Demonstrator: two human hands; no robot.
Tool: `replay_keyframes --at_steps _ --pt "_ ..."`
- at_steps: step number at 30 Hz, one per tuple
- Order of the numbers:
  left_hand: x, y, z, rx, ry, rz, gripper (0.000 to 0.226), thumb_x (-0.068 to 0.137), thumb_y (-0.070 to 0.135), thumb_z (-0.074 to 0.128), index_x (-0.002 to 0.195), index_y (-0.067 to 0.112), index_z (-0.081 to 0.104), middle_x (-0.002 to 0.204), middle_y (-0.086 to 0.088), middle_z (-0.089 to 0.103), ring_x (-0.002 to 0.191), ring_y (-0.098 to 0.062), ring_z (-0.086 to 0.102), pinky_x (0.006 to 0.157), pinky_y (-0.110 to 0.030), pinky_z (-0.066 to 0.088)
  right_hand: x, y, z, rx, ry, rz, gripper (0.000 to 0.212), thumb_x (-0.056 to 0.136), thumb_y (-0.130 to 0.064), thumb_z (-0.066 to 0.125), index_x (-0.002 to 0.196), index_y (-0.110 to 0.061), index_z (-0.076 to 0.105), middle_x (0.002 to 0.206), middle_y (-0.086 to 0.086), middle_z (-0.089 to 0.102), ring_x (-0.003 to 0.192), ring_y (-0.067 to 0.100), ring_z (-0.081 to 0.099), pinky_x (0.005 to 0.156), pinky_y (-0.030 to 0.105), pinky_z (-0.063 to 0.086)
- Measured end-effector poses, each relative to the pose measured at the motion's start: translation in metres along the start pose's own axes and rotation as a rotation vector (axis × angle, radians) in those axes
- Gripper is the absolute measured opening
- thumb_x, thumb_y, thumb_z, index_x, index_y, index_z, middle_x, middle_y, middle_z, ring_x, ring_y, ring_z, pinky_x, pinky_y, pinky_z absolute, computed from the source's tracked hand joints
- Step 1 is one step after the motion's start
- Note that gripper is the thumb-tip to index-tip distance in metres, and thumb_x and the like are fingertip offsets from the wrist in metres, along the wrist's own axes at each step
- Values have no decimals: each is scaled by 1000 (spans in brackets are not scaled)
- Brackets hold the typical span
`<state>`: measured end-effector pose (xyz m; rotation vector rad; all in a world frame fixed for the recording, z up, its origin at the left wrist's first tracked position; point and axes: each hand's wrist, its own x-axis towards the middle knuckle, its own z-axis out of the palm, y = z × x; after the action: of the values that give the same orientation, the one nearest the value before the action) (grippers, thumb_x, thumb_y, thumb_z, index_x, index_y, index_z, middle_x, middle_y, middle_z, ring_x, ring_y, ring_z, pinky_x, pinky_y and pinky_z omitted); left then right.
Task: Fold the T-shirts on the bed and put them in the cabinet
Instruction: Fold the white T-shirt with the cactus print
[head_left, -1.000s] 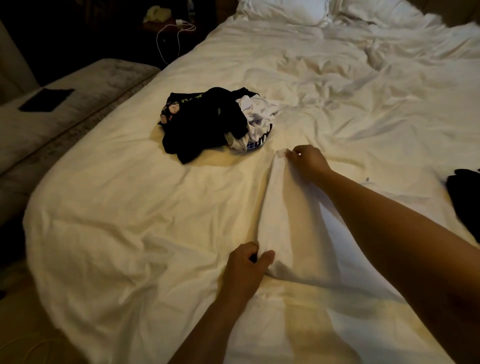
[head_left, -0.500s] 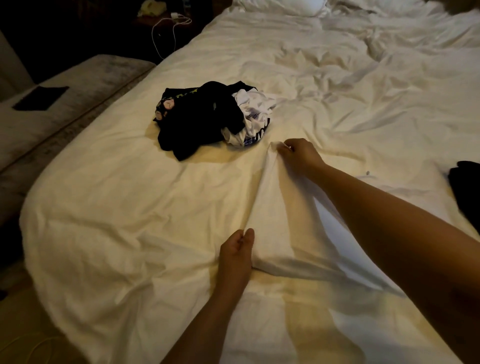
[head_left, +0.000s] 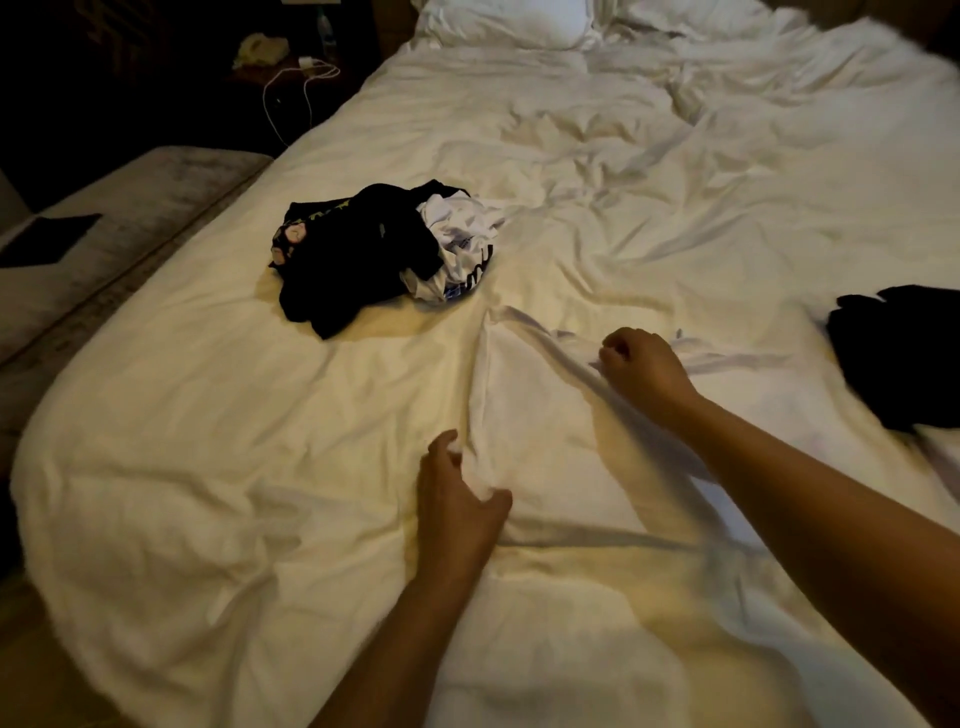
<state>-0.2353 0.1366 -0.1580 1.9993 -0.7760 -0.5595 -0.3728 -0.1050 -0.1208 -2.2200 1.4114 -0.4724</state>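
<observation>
- Near the foot of the bed (head_left: 208, 467), on its creased white cotton cover, we see a white T-shirt (head_left: 545, 441) spread flat: soft, thin cloth, almost the same tone as the bedding, its near edge forming a straight shadowed line.
- Left hand (head_left: 457, 504): our fingers curl around the shirt's lower left corner, bunching the fabric; the grip is blurred.
- Right hand (head_left: 641, 366): closed in a loose fist, it pinches a raised ridge of the shirt at the upper right.
- Farther up the bed we count one heap (head_left: 379, 254) of unfolded garments, crumpled black cloth with a white printed piece (head_left: 460, 244) tucked against its right side; we cannot tell how many shirts it contains.
- One more dark garment (head_left: 898, 353) lies at the right edge, well apart from the heap.
- Two white pillows (head_left: 509, 23) sit at the head.
- One white cable (head_left: 291, 88) loops in the dark beside the bed.
</observation>
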Motion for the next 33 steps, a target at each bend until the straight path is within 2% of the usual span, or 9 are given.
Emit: replay_keyframes --at_steps 3,5,11,15,20,23,26,29,33 --pt "3 23 6 384 -21 121 99 72 19 71 152 33 15 155 4 17 142 -18 15 118 -34 12 -6 26 -18 -43 0 8 24 97 -24 54 114 -14 68 105 8 70 94 25 61 85 41 51" --pt "11 42 13 528 -97 253 91 76 15 64 152 33 18 159 4 13 146 -16 7 118 -35 4 -7 44 -31 -89 -7 19 25 96 -22 56 117 -14 67 110 11 68 100 29 60 86 41 50" --pt "53 90 54 511 -330 501 43 88 10 47 128 22 60 141 1 54 131 -21 45 109 -31 27 -8 101 -59 -332 -59 13 27 93 -19 56 118 -19 66 115 9 67 110 31 54 87 36 40" --pt "82 115 84 370 -311 613 35 85 20 44 103 13 73 115 -8 71 109 -30 62 94 -35 44 -1 122 -68 -394 -14 -19 24 96 -20 51 112 -19 69 107 9 66 105 32 52 79 34 29" --pt "135 133 99 656 -342 477 27 93 31 58 115 22 71 116 -5 71 113 -26 60 94 -32 41 7 129 -79 -242 32 0 25 99 -24 44 90 -13 65 86 7 68 90 31 58 76 34 31" --pt "146 141 95 801 -444 478 23 85 40 66 101 25 75 96 1 72 104 -22 61 90 -32 39 9 134 -85 -145 60 13 24 99 -26 45 88 -13 62 79 8 67 81 34 58 73 33 32" --pt "157 146 94 897 -379 574 12 87 33 62 79 25 66 74 5 58 97 -26 57 81 -33 29 12 140 -92 -86 110 28 23 97 -28 50 89 -12 64 77 7 60 77 31 54 67 35 38" --pt "169 147 98 755 -330 445 29 95 31 53 67 21 53 72 4 57 92 -27 56 82 -35 30 18 145 -97 -99 147 46 28 95 -29 55 74 -10 59 72 10 57 77 35 56 65 38 41" --pt "185 149 115 555 -251 307 27 96 31 45 76 21 59 76 1 61 86 -30 54 80 -36 27 33 153 -96 -201 219 85 31 96 -35 49 75 -12 55 76 16 61 78 37 58 64 37 43"
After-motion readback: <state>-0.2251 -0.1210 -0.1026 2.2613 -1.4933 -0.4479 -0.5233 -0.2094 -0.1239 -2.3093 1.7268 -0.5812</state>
